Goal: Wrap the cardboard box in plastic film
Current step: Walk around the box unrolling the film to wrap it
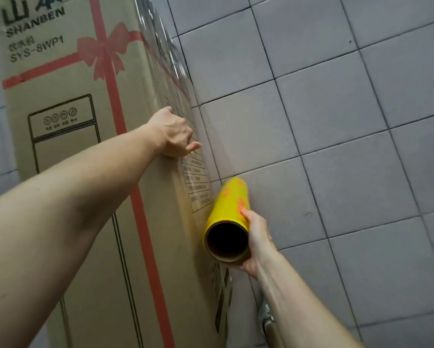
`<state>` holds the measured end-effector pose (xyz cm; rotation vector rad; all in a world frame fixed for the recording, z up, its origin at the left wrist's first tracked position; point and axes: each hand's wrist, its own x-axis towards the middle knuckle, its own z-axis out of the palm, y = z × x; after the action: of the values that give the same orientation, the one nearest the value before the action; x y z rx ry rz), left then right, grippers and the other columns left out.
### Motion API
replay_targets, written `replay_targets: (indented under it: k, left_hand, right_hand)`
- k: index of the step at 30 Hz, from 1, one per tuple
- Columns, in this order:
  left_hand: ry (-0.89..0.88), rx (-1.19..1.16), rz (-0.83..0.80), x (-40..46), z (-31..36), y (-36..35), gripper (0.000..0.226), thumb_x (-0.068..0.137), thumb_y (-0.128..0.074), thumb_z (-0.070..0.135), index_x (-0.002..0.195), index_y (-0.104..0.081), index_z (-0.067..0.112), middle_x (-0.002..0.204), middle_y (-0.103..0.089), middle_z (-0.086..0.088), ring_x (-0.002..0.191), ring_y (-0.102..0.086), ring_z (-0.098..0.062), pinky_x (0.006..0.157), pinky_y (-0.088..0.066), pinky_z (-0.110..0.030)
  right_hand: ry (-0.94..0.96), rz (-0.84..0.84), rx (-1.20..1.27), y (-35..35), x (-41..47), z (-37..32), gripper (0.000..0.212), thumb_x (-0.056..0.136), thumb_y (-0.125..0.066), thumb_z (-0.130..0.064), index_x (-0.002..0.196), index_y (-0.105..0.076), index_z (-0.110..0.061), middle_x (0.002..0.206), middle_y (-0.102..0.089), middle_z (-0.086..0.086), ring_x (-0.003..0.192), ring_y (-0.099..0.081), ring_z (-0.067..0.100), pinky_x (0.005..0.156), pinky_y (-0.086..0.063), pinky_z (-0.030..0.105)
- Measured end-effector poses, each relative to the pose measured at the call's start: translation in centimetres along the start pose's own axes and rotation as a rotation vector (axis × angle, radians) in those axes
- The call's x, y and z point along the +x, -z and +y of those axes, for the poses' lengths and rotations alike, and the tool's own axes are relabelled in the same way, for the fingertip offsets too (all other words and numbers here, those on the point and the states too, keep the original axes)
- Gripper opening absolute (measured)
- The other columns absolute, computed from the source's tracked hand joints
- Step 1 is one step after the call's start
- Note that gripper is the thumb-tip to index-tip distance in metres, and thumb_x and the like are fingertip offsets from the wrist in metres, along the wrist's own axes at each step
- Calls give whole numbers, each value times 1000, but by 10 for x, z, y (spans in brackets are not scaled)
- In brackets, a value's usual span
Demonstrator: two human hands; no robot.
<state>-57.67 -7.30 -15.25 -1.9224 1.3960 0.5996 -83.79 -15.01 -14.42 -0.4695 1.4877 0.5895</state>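
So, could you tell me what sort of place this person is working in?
Probably a packing or storage spot indoors, though that's a guess. The floor is plain grey tile, a tall cardboard box printed with an appliance drawing stands on it, and the right hand holds a yellow roll of plastic film.

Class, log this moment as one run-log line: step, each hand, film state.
step: wrapping cardboard box | left hand: on box's side face | right hand: grips yellow film roll | film: stretched over side face

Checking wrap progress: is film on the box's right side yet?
Yes: glossy film covers that side of the box.
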Motion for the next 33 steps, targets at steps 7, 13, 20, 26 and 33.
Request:
replay_targets:
  k: [7,13,20,26,33]
  left_hand:
    - [42,-13,1,2,4,-3,64,99,-22,59,95,-71,18,110,-71,-8,109,-63,-24,101,-34,-39]
    - [-25,105,0,-9,16,4,55,99,-31,56,106,-70,18,118,-69,-3,109,-65,-21,94,-39,-36]
    - [-45,-65,-289,-19,87,-9,66,99,-11,60,144,-45,27,152,-44,-1,141,-39,-25,108,-34,-46]
    - [-15,86,-411,-14,93,-44,83,84,-5,73,153,-30,34,158,-33,5,148,-26,-22,117,-16,-52]
    - [60,67,-423,-13,95,-37,98,71,-13,77,150,-37,25,156,-37,-1,144,-34,-24,117,-24,-46]
  right_hand:
    - [-273,-51,293,24,4,43,55,84,-56,-50,122,-57,-10,112,-67,25,100,-63,45,82,-52,57]
    - [197,98,-163,3,-12,12,32,95,-48,-11,123,-58,-22,108,-62,13,86,-55,26,73,-51,43]
    - [424,207,-635,-36,-11,-20,44,96,-44,-27,134,-53,-6,138,-51,15,129,-48,31,111,-38,41]
    - [286,-81,-501,-22,14,18,66,56,-84,-45,104,-64,-4,105,-68,13,85,-65,24,82,-54,29]
    - [121,20,73,48,7,91,83,41,-73,-50,116,-56,-19,114,-65,14,92,-68,34,88,-51,57]
